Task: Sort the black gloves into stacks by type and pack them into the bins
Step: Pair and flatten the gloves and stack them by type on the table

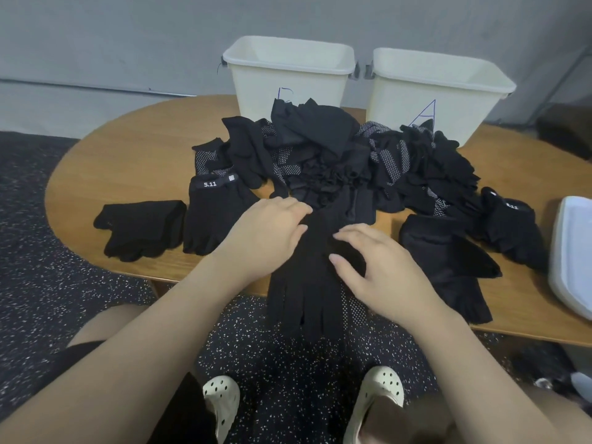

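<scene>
Both hands lie on one long black glove (307, 277) at the near edge of the surface (128, 155); the left hand (272, 229) rests flat on its cuff end with fingers nearly straight, and the right hand (374, 267) hovers over or touches its middle with fingers spread and loosely bent, gripping nothing that I can make out; the glove's long axis runs from the far pile toward the person, its fingers hanging over the near edge, a dotted glove (352, 309) showing beneath it. Neither hand is clearly nearer; the left holds the far end, the right the nearer part. Beyond the hands rises the unsorted heap (320, 149), touching the glove's cuff, so a pull toward the person looks freer than a push away. Toward the left edge lie a plain glove stack (141, 229) and a labelled stack (211, 216); toward the right edge lie another stack (448, 251) and a white lid (573, 251); two cream bins, the left bin (288, 78) and right bin (439, 94), stand at the far edge behind the heap, which blocks a straight reach.
</scene>
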`<move>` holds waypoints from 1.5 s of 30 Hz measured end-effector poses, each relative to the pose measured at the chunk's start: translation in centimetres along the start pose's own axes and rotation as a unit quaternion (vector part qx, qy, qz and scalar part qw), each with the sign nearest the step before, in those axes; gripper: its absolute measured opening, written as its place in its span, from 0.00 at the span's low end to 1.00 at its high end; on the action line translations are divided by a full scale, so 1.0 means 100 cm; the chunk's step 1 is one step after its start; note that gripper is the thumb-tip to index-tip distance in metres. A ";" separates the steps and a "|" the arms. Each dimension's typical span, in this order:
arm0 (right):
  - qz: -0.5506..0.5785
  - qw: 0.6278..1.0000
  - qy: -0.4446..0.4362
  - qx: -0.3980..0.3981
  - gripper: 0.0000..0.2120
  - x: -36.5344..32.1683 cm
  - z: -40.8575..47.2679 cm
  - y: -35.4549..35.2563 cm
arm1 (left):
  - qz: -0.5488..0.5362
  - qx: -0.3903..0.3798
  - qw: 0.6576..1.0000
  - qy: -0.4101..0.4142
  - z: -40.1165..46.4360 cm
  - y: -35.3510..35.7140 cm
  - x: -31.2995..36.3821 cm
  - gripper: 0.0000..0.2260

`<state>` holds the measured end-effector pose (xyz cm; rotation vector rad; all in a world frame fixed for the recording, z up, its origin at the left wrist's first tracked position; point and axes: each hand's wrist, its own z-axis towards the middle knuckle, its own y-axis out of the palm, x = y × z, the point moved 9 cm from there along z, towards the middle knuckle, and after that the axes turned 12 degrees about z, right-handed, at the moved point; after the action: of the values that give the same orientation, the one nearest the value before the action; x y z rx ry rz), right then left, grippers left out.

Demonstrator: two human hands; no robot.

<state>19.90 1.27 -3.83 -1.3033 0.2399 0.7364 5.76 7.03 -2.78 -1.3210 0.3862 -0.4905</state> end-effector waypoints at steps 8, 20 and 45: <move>0.073 0.988 0.106 0.088 0.14 0.035 0.024 0.002 | -0.127 -0.036 0.989 -0.061 0.020 0.019 -0.020 0.15; 0.038 0.989 0.116 0.080 0.17 0.031 0.041 0.004 | -0.180 0.012 0.982 -0.063 0.013 0.013 -0.024 0.12; 0.110 0.985 0.130 0.008 0.39 0.025 0.030 0.013 | -0.206 0.116 0.971 -0.047 0.019 -0.016 -0.038 0.05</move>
<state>20.26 5.02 -5.39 -1.3717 0.6076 0.7464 3.43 10.36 -0.81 -1.1915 -0.0302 -0.7909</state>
